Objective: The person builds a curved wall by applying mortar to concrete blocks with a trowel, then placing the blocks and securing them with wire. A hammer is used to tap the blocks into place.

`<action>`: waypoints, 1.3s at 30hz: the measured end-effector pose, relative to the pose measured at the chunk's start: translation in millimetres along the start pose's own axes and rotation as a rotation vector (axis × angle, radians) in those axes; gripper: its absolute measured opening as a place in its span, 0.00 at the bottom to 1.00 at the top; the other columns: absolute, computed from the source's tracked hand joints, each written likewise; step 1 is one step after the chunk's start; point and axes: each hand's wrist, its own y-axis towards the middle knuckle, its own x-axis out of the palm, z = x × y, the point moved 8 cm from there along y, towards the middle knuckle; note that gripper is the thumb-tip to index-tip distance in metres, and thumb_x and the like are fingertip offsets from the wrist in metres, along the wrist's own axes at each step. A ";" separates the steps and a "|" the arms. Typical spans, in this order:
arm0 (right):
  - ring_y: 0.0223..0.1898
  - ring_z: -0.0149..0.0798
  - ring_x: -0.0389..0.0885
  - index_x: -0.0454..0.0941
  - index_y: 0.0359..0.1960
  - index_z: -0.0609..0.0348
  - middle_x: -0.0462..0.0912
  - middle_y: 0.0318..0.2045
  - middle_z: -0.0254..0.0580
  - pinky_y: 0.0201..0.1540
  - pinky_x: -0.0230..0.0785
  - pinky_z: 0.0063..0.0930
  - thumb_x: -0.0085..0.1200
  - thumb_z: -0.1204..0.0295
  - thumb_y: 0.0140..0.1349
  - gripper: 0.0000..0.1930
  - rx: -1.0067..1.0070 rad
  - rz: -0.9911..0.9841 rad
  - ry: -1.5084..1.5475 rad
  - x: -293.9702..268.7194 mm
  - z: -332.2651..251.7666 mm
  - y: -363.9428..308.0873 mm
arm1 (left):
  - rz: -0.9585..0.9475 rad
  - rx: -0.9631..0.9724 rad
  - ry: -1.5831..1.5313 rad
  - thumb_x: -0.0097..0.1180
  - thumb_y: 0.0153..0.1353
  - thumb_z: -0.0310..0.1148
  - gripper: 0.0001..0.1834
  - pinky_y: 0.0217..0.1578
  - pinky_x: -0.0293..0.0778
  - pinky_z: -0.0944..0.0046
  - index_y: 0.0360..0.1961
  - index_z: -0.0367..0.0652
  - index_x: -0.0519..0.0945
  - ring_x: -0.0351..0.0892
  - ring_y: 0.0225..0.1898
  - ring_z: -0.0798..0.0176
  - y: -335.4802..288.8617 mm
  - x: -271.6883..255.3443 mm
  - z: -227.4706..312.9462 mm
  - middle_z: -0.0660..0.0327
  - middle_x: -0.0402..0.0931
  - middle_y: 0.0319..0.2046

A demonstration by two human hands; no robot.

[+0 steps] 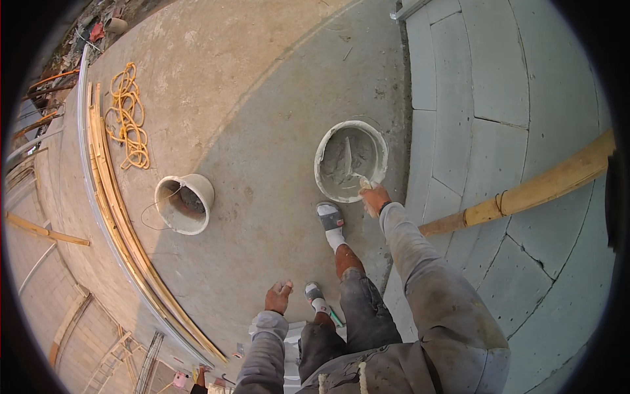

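A round tub point(319, 156) with a mortar-crusted rim stands on the concrete floor ahead of me. Wet grey mortar point(363, 150) fills part of it. My right hand point(374, 197) reaches over the tub's near rim, closed round the handle of a trowel point(348, 156). The trowel's mortar-smeared blade points away from me, in or just over the mortar. Low beside my leg, my left hand point(278, 297) hangs with its fingers loosely apart and nothing visible in it.
A wall of pale grey blocks point(492, 72) runs along the right, with a bamboo pole point(518, 197) slanting across it. A white bucket point(205, 194) with a wire handle stands to the left. Farther left are yellow rope point(131, 121) and long timber strips point(121, 213).
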 end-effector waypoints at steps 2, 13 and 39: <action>0.23 0.38 0.77 0.74 0.42 0.58 0.79 0.28 0.42 0.24 0.72 0.33 0.59 0.66 0.53 0.16 0.152 -0.068 0.236 17.7 26.2 28.9 | -0.004 -0.055 0.019 0.52 0.63 0.43 0.22 0.43 0.72 0.67 0.45 0.31 0.78 0.79 0.37 0.64 3.3 -2.4 2.0 0.57 0.81 0.36; 0.43 0.51 0.81 0.76 0.41 0.67 0.80 0.41 0.58 0.45 0.74 0.37 0.58 0.63 0.46 0.22 -0.311 0.004 -0.606 32.0 10.4 61.0 | -0.065 -0.044 -0.030 0.52 0.63 0.43 0.24 0.45 0.72 0.66 0.48 0.30 0.75 0.79 0.40 0.63 16.0 22.7 17.4 0.55 0.80 0.38; 0.46 0.49 0.80 0.80 0.41 0.63 0.81 0.42 0.54 0.49 0.73 0.36 0.57 0.67 0.44 0.20 -0.344 -0.219 -1.009 16.7 -30.2 33.3 | -0.065 0.001 0.056 0.53 0.61 0.46 0.25 0.44 0.72 0.64 0.49 0.33 0.76 0.80 0.41 0.62 20.4 29.0 32.3 0.53 0.81 0.38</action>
